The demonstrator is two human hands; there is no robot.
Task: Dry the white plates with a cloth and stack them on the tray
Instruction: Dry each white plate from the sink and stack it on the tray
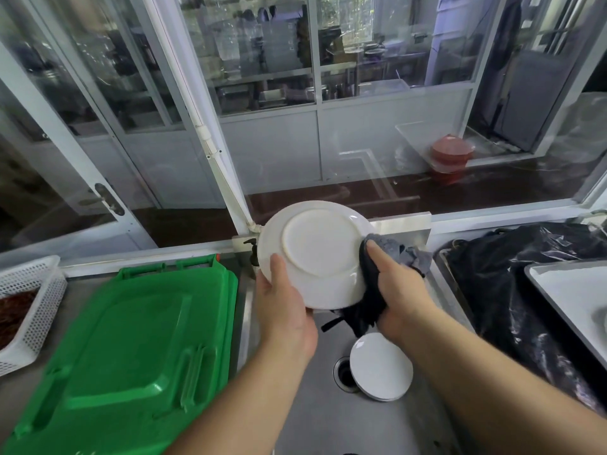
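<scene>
I hold a white plate [317, 247] up over the steel sink [328, 418], its underside turned toward me. My left hand [284, 303] grips its lower left rim, thumb on the underside. My right hand [399, 290] holds a dark grey cloth [371, 284] wrapped over the plate's right edge. A second white plate [381, 366] lies in the sink beside the drain [343, 372]. The grey tray [571, 290] shows at the right edge, partly cut off.
A green plastic lid [131, 349] lies on the counter left of the sink. A white perforated basket [29, 303] stands at the far left. A black plastic bag [512, 290] lies right of the sink under the tray. Glass partitions stand behind the counter.
</scene>
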